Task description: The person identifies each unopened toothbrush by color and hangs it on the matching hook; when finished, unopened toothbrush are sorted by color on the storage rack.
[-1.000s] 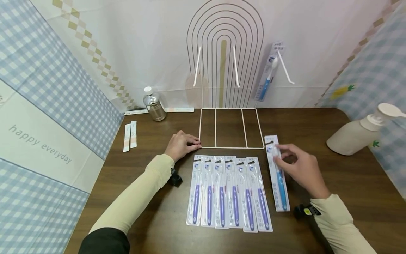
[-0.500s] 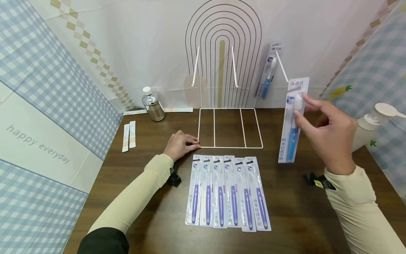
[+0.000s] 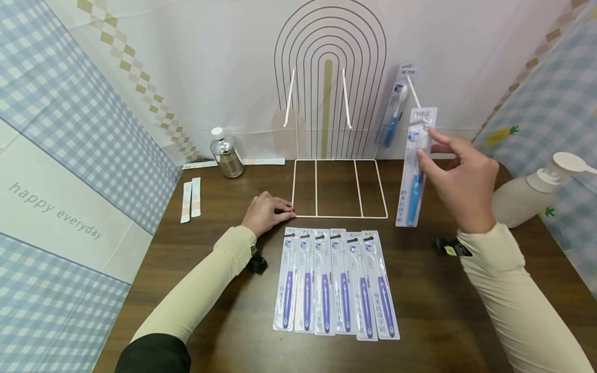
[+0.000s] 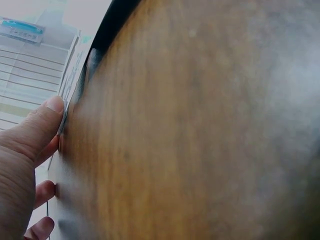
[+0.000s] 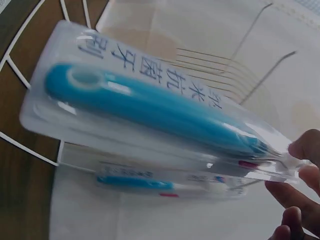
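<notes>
My right hand [image 3: 462, 173] pinches a blue toothbrush in a clear blister pack [image 3: 412, 176] between thumb and fingers. The top of that pack is at the front end of the right hook of the white wire display rack [image 3: 342, 217]; whether the hook passes through its hole is hard to tell. Farther back on the same hook hangs another packaged blue toothbrush [image 3: 394, 114]. With thumb and fingertips, my left hand [image 3: 263, 213] holds the front left corner of the rack's base. Packaged purple toothbrushes [image 3: 325, 295] lie in a row in front of the rack.
Two bare hooks [image 3: 346, 98] stick out at the rack's left and middle. A silver bottle [image 3: 228, 158] with a white cap and slim paper sachets [image 3: 196, 197] are at the left. A pump bottle [image 3: 527, 197] stands at the right, behind my right hand.
My right hand has lifted the packaged blue toothbrush off the table, up to the right hook's tip, then shifted it slightly left. My left hand stays at the rack's corner.
</notes>
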### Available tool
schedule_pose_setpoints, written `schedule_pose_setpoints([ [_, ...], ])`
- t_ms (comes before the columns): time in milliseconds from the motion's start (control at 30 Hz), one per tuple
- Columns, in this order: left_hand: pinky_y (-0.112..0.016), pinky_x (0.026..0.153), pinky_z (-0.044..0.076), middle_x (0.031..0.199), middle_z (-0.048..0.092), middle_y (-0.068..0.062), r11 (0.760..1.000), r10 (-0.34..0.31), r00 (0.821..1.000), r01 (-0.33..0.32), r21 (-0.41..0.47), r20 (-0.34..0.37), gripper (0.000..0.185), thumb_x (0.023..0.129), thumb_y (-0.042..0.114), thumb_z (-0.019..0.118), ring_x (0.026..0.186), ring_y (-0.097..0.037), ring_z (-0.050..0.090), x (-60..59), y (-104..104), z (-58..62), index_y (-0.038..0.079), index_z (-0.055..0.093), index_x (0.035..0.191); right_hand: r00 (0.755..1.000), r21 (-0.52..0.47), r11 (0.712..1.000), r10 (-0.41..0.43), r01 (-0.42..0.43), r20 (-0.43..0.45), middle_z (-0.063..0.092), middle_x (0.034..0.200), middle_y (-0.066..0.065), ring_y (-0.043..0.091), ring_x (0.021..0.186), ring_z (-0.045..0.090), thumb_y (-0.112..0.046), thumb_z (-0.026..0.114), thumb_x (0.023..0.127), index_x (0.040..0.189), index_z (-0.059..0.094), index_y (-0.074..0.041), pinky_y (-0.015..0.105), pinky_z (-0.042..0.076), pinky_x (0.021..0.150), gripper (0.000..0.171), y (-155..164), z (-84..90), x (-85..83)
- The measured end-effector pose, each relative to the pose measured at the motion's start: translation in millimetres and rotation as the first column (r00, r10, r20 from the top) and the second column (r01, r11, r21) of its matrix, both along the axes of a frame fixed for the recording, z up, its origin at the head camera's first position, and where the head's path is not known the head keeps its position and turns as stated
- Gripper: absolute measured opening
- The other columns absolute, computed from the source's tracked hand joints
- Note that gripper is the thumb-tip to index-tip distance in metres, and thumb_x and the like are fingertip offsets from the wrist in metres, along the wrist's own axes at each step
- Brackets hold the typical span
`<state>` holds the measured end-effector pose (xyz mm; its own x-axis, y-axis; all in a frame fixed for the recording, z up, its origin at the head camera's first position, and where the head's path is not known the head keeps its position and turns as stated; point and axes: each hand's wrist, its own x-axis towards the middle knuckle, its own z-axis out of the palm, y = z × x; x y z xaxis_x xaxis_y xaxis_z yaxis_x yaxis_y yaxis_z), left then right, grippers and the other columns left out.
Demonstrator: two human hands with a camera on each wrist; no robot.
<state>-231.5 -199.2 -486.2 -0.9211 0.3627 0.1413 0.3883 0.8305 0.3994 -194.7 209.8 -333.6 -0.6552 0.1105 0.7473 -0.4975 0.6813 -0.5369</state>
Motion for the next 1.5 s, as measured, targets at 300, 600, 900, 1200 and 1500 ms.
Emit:
schedule_pose_setpoints([
  [300,-0.037,0.084,0.042,0.121,0.077,0.013,1.0,0.0,1.0,0.0,0.0,0.006,0.02,0.092,0.041,0.083,0.099,-0.016,0.059,0.6,-0.5,1.0,0.027,0.087,0.106,0.997,-0.051,0.998,-0.033,0.036,0.063,0.08,0.106,0.01,-0.013,0.063,0.052,-0.024,0.082,0.094,0.127,0.078,-0.012,0.013,0.035,0.059,0.035,-10.6,-7.2,-68.0],
  [600,-0.037,0.083,0.04,0.121,0.077,0.014,1.0,-0.006,1.0,0.006,0.007,0.007,0.018,0.092,0.04,0.083,0.098,-0.015,0.058,-0.8,1.7,-0.9,0.028,0.087,0.105,0.995,-0.098,0.993,-0.051,0.06,0.09,0.08,0.107,0.012,0.024,0.103,0.073,-0.025,0.08,0.095,0.125,0.077,-0.008,0.02,0.039,0.08,0.036,-13.3,-7.3,-113.2],
  [900,-0.037,0.084,0.04,0.122,0.076,0.013,1.0,-0.009,1.0,0.009,-0.007,0.016,0.019,0.093,0.041,0.083,0.099,-0.015,0.058,-1.6,1.6,-0.2,0.027,0.087,0.106,0.989,-0.108,0.988,-0.101,0.113,0.108,0.08,0.111,0.005,0.017,0.091,0.073,-0.032,0.079,0.094,0.132,0.075,-0.02,0.015,0.038,0.072,0.04,-10.0,-11.8,-115.3],
  [1200,-0.039,0.084,0.04,0.121,0.077,0.012,1.0,0.01,1.0,-0.01,-0.011,-0.002,0.02,0.092,0.041,0.083,0.097,-0.017,0.057,-0.2,2.4,-0.2,0.028,0.087,0.106,0.974,-0.11,0.994,0.031,-0.006,0.225,0.077,0.106,0.011,0.006,0.06,0.051,-0.014,0.08,0.092,0.128,0.072,-0.01,0.017,0.04,0.058,0.037,2.4,-61.8,-57.5],
  [1500,-0.039,0.084,0.04,0.12,0.077,0.012,1.0,0.01,1.0,-0.01,0.002,0.0,0.021,0.091,0.042,0.083,0.095,-0.016,0.057,-0.2,1.3,-0.6,0.027,0.087,0.106,0.831,0.042,0.97,0.182,-0.239,0.525,0.074,0.089,0.005,0.014,0.059,0.052,-0.018,0.083,0.093,0.127,0.071,-0.011,0.025,0.042,0.054,0.036,13.1,-140.4,39.1],
])
